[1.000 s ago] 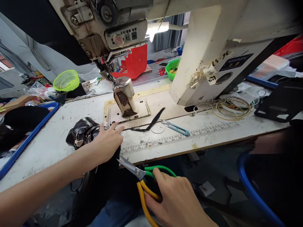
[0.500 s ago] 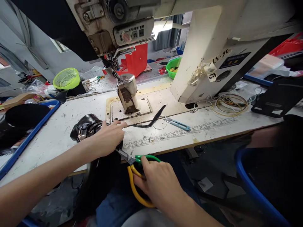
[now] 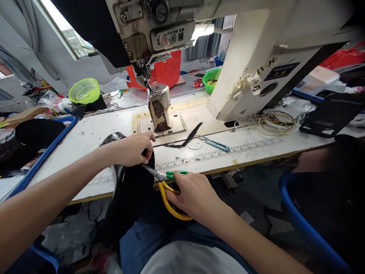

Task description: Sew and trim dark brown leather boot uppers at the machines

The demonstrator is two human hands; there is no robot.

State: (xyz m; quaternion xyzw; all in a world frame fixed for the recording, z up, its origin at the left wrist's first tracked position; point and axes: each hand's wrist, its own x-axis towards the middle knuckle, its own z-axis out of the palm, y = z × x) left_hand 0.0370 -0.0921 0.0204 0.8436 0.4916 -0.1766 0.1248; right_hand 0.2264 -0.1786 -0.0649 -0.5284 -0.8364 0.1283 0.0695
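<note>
We note, centre frame, a glossy-edged black boot [image 3: 131,198] below the curled left hand [image 3: 132,149], whose pinch we cannot confirm; the right hand [image 3: 195,191] grips steel-bladed, yellow-and-green-handled scissors [image 3: 160,176].

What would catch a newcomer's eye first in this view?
Probably the big, worn sewing machine, which looms across the top of the view. Next come the scissors with yellow and green handles, held in the right hand at the black piece by the left hand. Farther back, a bright red object stands out behind the machine.
</note>
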